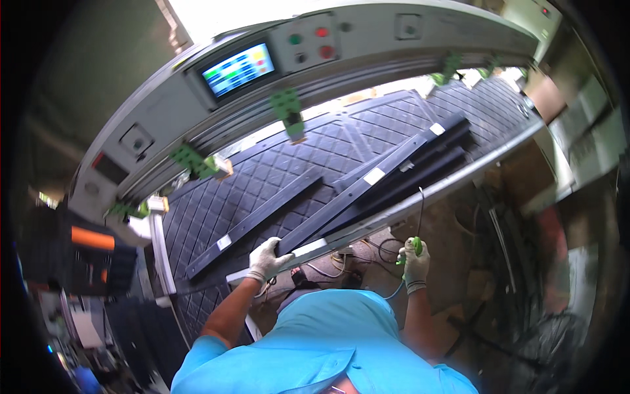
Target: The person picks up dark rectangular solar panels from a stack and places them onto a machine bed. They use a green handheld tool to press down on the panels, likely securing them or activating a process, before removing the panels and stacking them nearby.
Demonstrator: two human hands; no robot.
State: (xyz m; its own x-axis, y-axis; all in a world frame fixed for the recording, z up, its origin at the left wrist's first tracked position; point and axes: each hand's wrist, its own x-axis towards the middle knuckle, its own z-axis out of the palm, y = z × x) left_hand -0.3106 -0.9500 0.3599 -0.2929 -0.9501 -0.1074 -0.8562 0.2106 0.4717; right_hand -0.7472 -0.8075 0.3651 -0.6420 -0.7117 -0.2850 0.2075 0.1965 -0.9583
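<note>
My left hand, in a whitish glove, grips the near end of a long dark bar that bears white labels. That bar slants up and right across a bench top covered with dark diamond-patterned matting, partly on top of other dark profiles. Off the bench's front edge, my gloved right hand holds a green air blow gun. Its thin bent nozzle points upward towards the bench edge, and a blue-green hose runs down from it. A second dark bar with a label lies apart on the left.
Behind the bench top runs a grey machine beam with a lit screen, push buttons and green brackets. A metal rail edges the bench. Cables lie on the floor below. An orange-and-black object stands left.
</note>
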